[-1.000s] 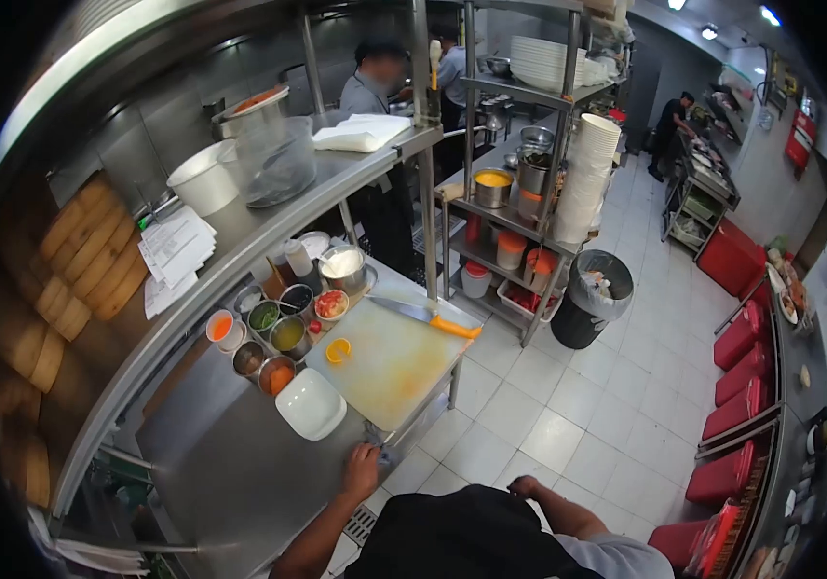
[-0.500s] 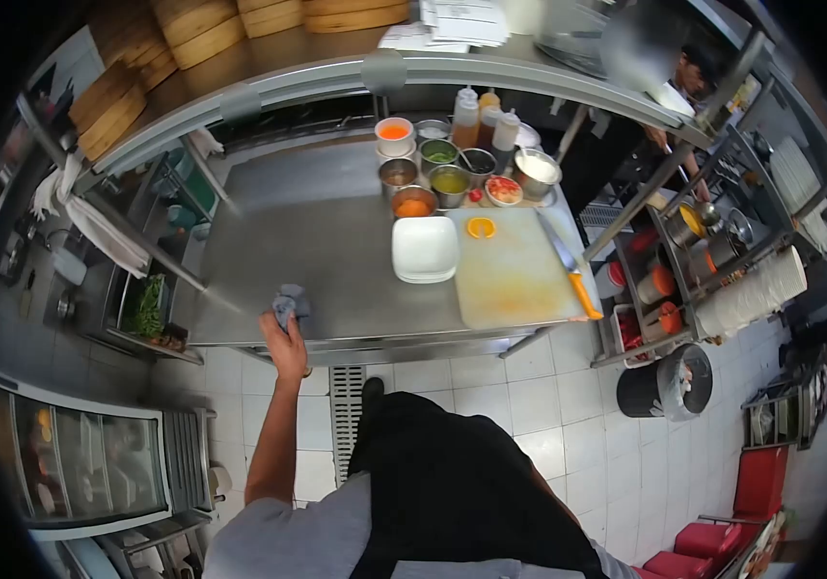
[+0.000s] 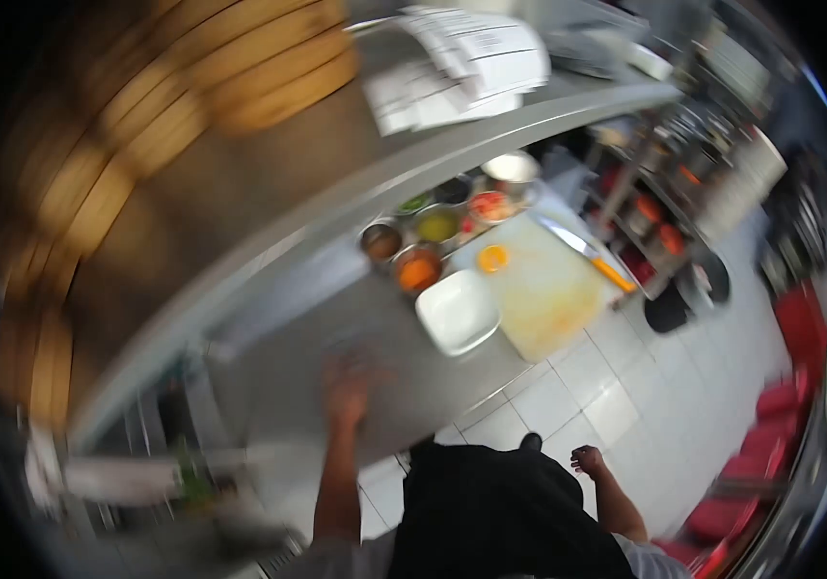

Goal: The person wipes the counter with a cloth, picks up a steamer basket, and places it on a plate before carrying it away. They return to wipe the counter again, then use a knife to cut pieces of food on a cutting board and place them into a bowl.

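My left hand (image 3: 349, 386) is over the steel worktop (image 3: 288, 386), left of the white square dish (image 3: 459, 312). It is smeared by motion, and its fingers cannot be made out. A faint greyish patch shows just beyond the fingertips; whether it is the grey cloth is too blurred to tell. My right hand (image 3: 587, 460) hangs low beside the black apron (image 3: 500, 511), away from the worktop. Its fingers are loosely bent and apart, with nothing visible in them.
A cutting board (image 3: 548, 299) holds an orange half (image 3: 492, 259) and an orange-handled knife (image 3: 575, 245). Sauce and ingredient pots (image 3: 419, 270) stand behind the dish. The overhead shelf (image 3: 269, 159) carries bamboo steamers (image 3: 273, 72) and papers (image 3: 471, 53). A bin (image 3: 669, 307) stands right.
The view has tilted and shifted, bringing the overhead shelf closer. My left hand, earlier holding a grey cloth at the worktop's front edge, is further in on it. My right hand has come into view.
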`<state>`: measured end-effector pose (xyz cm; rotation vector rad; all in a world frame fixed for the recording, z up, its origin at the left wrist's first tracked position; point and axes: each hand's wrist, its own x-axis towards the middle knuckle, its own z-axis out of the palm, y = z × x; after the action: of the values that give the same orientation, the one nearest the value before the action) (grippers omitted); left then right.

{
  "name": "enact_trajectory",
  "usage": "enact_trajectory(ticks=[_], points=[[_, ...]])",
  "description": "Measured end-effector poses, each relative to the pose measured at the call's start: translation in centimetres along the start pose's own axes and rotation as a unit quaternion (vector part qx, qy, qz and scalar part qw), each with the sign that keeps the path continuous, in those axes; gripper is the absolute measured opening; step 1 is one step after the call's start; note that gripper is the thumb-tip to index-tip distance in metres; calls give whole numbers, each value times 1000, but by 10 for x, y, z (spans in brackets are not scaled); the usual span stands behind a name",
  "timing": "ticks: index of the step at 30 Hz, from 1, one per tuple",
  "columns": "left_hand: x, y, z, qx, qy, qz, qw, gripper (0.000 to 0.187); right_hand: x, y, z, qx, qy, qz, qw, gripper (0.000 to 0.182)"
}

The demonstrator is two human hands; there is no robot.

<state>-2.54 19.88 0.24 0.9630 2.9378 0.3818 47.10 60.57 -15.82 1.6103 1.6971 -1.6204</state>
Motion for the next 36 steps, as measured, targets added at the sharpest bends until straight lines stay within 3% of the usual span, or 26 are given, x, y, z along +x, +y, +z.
enact_trajectory(ticks=[1,2,3,4,5,6,7,10,12,14,16,18,20,21,22,23,24,26,28,30,32,34,36], points=[[4,-56,-2,158,1,-110,981,51,-13,-4,31,3,-7,-8,1000,29],[10,-160,33,150,210,-49,965,53,-30,-1,54,11,1,-16,1000,34],[25,-255,47,208,302,-9,930,55,-50,4,79,-42,1,-34,999,38],[46,-350,58,287,315,-5,905,52,-69,2,102,-104,-3,-48,993,42],[66,-370,18,-157,265,-159,938,46,-96,-3,122,-164,33,-68,984,44],[87,-377,-8,-141,221,-262,929,45,-125,-10,137,-235,59,-87,966,46],[108,-379,-16,-64,174,-299,936,44,-146,-8,148,-189,92,-50,976,49],[176,-356,-8,37,78,-319,944,42,-176,47,156,-121,129,-5,984,48],[212,-332,5,62,36,-293,954,43,-204,71,163,-132,116,126,976,40],[237,-307,17,78,4,-264,961,45,-173,170,179,-232,17,114,966,38],[258,-277,32,88,-23,-226,970,48,-201,156,191,4,42,298,954,39],[266,-244,44,93,-35,-184,978,52,-214,155,205,48,59,301,951,43],[228,-190,41,67,48,-100,992,48,-182,163,227,68,55,291,953,47],[207,-161,30,62,85,-62,992,45,-155,171,233,-102,16,178,979,49],[188,-133,21,56,106,-33,992,43,-138,174,240,-267,-20,59,962,51],[172,-119,17,56,96,19,994,41,-128,165,249,-201,48,71,976,51],[156,-107,13,58,85,69,992,39,-127,147,249,-161,56,49,984,52],[119,-74,5,35,89,75,993,38,-123,116,247,-118,61,23,991,52],[102,-68,20,8,91,79,993,38,-120,102,243,-61,146,-5,987,52],[86,-78,52,-95,40,136,985,42,-125,99,237,-45,139,-32,989,54],[44,-49,35,-102,36,145,984,42,-131,104,235,-31,126,-58,990,57],[3,-15,21,-112,33,154,981,43,-136,110,230,-44,87,-13,995,58],[-33,5,22,-212,48,244,945,42,-144,125,229,-41,81,-5,996,59]])
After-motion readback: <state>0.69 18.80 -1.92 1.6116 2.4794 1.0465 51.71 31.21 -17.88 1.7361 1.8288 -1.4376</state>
